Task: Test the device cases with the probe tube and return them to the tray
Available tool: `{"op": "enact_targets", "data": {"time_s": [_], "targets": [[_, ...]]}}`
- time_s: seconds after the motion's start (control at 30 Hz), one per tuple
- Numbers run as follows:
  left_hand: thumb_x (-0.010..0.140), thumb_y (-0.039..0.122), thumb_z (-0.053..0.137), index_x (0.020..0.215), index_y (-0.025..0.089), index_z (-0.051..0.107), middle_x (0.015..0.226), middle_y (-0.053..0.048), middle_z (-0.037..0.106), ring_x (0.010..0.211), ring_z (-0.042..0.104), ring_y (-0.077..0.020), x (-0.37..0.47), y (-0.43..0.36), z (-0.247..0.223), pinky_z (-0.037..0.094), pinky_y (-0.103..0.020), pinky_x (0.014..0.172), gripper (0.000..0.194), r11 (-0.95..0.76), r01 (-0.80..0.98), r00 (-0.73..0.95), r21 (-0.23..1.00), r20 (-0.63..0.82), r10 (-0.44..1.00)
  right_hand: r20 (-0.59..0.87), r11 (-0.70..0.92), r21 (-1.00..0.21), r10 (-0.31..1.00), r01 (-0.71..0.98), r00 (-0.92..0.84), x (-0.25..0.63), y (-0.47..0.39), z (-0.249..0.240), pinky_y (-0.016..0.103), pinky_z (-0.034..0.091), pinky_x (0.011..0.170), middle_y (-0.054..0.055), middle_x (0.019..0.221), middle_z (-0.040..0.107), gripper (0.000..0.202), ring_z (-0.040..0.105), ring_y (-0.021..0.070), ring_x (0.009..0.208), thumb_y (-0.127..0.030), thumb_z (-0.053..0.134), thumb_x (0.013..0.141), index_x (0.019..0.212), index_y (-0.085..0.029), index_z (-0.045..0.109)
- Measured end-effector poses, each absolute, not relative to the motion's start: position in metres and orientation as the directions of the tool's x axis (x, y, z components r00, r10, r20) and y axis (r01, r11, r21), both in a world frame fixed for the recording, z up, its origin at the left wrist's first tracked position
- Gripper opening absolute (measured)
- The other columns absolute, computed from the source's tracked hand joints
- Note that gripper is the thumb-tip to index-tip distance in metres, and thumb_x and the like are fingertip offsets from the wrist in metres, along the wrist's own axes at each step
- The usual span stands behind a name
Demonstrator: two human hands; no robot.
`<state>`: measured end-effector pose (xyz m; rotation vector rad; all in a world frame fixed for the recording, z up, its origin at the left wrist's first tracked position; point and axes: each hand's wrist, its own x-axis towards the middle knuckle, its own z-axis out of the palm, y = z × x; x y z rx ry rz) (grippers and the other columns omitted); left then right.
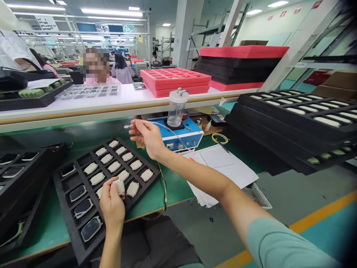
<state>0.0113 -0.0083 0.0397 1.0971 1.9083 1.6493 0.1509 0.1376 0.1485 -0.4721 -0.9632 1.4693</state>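
Note:
My left hand (112,201) grips a small cream-coloured case (119,186) over the near part of a black foam tray (63,201). The tray's slots hold more cream cases (113,166) and, along its left side, dark-faced pieces (91,228). My right hand (147,137) is raised beyond the tray, thumb and fingers closed round a thin clear tube (161,124) with a pale tip at its left end. The tube runs to a blue box (182,137), on which a clear canister (176,109) stands.
Papers (223,165) and a yellow tape roll (219,139) lie right of the blue box. Stacked black trays flank both sides (251,126), (22,178). Red foam trays (175,80) sit on the raised shelf. People (122,70) are in the background.

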Motion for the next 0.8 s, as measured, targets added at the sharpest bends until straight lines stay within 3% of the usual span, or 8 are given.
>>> {"op": "enact_targets", "data": {"time_s": [0.3,0.5,0.67,0.8], "targets": [[0.094,0.047,0.047,0.108,0.017,0.073,0.067,0.001,0.061,0.057,0.059,-0.0191,0.012,-0.014,0.042,0.048,-0.03,0.056,0.042,0.017,0.373,-0.561,0.928,0.211,0.8,0.258,0.187,-0.755,0.966,-0.629,-0.023,0.149,0.127,0.177,0.018,0.059,0.059,-0.002,0.085,0.072,0.014,0.069,0.009,0.073,-0.033,0.07,0.095,0.095,-0.02,0.075],[0.096,0.049,0.052,0.112,0.017,0.073,0.083,-0.004,0.071,0.064,0.063,-0.0203,0.01,-0.018,0.038,0.053,-0.032,0.062,0.042,-0.038,0.341,-0.55,0.939,0.232,0.803,0.264,0.215,-0.726,0.964,-0.653,0.024,0.148,0.125,0.181,0.017,0.059,0.057,-0.002,0.086,0.072,0.019,0.069,0.0082,0.07,-0.034,0.079,0.085,0.098,-0.02,0.076],[0.096,0.048,0.057,0.118,0.018,0.071,0.108,-0.011,0.075,0.087,0.07,-0.0239,0.009,-0.02,0.029,0.057,-0.034,0.074,0.04,-0.068,0.312,-0.547,0.948,0.238,0.803,0.264,0.219,-0.682,0.963,-0.698,0.044,0.151,0.119,0.177,0.017,0.057,0.056,-0.004,0.081,0.074,0.024,0.069,0.008,0.067,-0.035,0.08,0.081,0.101,-0.022,0.076],[0.094,0.047,0.061,0.126,0.018,0.067,0.105,-0.011,0.074,0.086,0.071,-0.0229,0.011,-0.023,0.025,0.058,-0.033,0.075,0.043,-0.072,0.265,-0.558,0.962,0.214,0.802,0.289,0.233,-0.647,0.956,-0.726,0.049,0.149,0.113,0.17,0.016,0.057,0.056,-0.005,0.08,0.073,0.029,0.069,0.0071,0.065,-0.041,0.083,0.079,0.1,-0.023,0.076]]}}
